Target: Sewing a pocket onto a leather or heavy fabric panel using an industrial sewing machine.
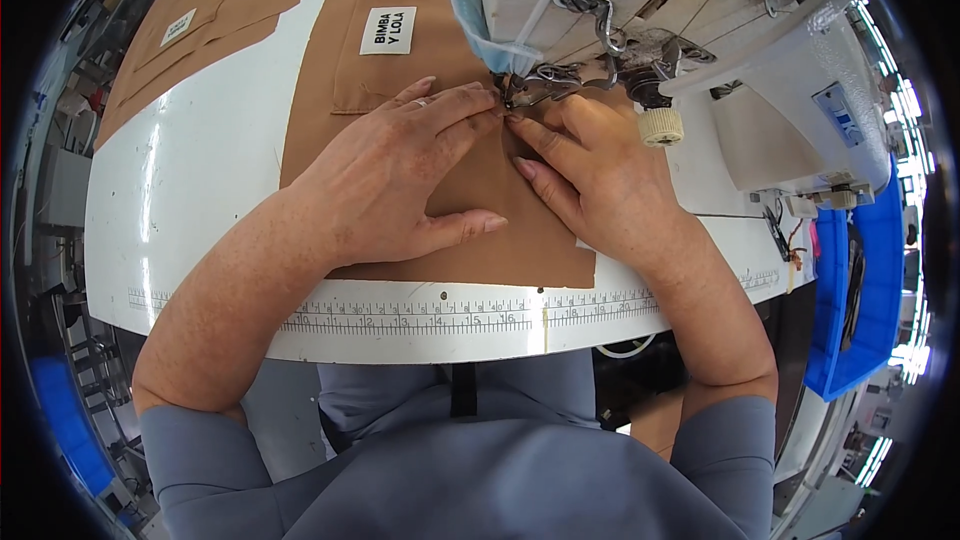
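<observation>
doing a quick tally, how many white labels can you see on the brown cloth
2: one white label on the cloth beneath the left hand, and a second label on the other piece at far left. Others may be hidden.

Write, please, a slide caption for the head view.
Bare left hand and right hand rest on brown fabric close to the metal mechanism of a white sewing machine.

The sewing machine (730,0), cut off above, hides part of the brown fabric (480,185).
</observation>
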Demonstrator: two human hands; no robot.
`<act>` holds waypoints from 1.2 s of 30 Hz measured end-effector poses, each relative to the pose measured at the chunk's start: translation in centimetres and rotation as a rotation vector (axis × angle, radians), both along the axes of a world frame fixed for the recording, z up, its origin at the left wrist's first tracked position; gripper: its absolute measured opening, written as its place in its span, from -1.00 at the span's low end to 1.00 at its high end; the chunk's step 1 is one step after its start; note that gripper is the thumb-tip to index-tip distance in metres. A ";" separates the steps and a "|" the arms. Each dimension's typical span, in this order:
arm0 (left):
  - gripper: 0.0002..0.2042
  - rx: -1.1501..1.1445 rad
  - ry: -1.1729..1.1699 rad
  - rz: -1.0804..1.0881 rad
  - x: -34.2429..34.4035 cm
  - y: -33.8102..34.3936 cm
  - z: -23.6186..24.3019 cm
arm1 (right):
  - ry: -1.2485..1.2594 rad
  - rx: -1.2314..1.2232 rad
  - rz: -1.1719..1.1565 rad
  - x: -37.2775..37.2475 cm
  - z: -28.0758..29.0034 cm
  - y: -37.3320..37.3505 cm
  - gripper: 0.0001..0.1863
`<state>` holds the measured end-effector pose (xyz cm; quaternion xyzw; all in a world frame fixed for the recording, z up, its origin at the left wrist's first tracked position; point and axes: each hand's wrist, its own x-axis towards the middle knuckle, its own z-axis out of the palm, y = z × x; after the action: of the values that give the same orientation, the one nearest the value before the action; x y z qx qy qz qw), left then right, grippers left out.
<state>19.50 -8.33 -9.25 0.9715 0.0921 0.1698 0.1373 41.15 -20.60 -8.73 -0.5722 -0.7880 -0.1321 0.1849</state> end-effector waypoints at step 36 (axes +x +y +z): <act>-0.22 0.006 0.012 0.010 0.2 0.6 -0.2 | -0.036 0.013 -0.136 0.9 -0.2 -0.6 -0.58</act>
<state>19.65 -7.71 -9.50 0.9724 0.0972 0.1652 0.1328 42.01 -21.22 -8.96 -0.6207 -0.7497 -0.1595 0.1650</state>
